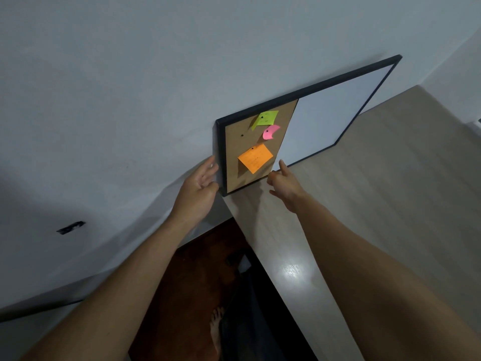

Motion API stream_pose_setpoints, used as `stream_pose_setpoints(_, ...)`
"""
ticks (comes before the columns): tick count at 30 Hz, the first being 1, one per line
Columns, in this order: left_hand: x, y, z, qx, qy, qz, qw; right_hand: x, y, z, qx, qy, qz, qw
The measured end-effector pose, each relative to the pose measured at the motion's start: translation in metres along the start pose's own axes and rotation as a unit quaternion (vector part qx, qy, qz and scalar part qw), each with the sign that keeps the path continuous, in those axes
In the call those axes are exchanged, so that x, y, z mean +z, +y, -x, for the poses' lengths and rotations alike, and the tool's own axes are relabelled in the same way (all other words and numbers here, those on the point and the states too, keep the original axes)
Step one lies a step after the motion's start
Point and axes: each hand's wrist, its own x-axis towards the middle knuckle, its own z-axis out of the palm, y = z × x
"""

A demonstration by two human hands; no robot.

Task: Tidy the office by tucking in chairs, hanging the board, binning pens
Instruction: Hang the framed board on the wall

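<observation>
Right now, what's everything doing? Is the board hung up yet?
board, not hung; stands on the desk, leaning on the wall.
left hand, open, fingers at the board's left edge.
right hand, holding nothing, one finger stretched toward the board's bottom edge.
green note, pinned, curling.
pink note, pinned, curled up.
orange note, pinned at its top.
</observation>
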Motion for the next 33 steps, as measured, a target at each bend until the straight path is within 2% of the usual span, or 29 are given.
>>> stream_pose_setpoints(4, 0.000, -0.007, -0.010, -0.036, 0.001, -0.031, 0.999, 0.002, 0.002, 0.006, -0.018, 0.023, 0.040, 0.999)
stream_pose_setpoints(8, 0.009, -0.004, -0.024, -0.056, -0.005, -0.065, 0.996, -0.015, -0.027, -0.004, -0.090, 0.147, 0.018, 0.985)
stream_pose_setpoints(10, 0.014, -0.002, -0.033, -0.060, -0.004, -0.085, 0.995, -0.029, -0.047, -0.014, -0.108, 0.171, -0.003, 0.979)
stream_pose_setpoints(14, 0.020, -0.010, -0.047, -0.061, 0.009, -0.117, 0.991, -0.044, -0.071, -0.027, -0.123, 0.143, 0.001, 0.982)
stream_pose_setpoints(23, 0.019, -0.020, -0.044, -0.024, 0.017, -0.143, 0.989, -0.036, -0.060, -0.021, -0.123, 0.080, 0.022, 0.989)
stream_pose_setpoints(29, 0.008, -0.027, -0.029, -0.051, 0.011, -0.146, 0.988, -0.037, -0.054, -0.001, -0.120, 0.087, 0.044, 0.988)
stream_pose_setpoints(33, 0.004, -0.032, -0.011, -0.093, -0.031, -0.192, 0.977, -0.045, -0.034, 0.023, -0.114, 0.102, 0.090, 0.984)
